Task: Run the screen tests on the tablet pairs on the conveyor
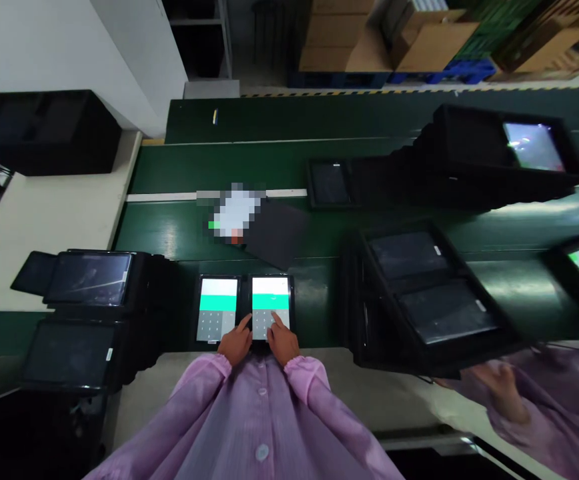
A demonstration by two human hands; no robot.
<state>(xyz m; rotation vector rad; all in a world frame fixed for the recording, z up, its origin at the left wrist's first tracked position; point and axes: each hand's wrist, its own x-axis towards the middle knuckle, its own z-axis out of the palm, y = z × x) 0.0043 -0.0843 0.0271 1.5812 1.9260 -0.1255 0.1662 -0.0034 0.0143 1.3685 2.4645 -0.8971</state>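
Observation:
Two tablets with lit screens, each with a green band above a number keypad, lie side by side at the table's near edge. My right hand [283,341] is over the lower part of the right tablet [270,293], its index finger stretched out to the keypad. Between the left tablet [218,303] and the right one is my left hand [235,343], index finger extended toward the right tablet's left edge. Neither hand holds anything; the other fingers are partly curled. Whether the fingertips touch the glass I cannot tell.
Stacks of dark tablets stand to the left [89,280] and right [419,287]. Behind the lit pair lie a dark flat panel [277,233] and a pixelated bright screen [237,213]. A co-worker's hand [504,390] is at lower right. Cardboard boxes [337,33] stand beyond the green table.

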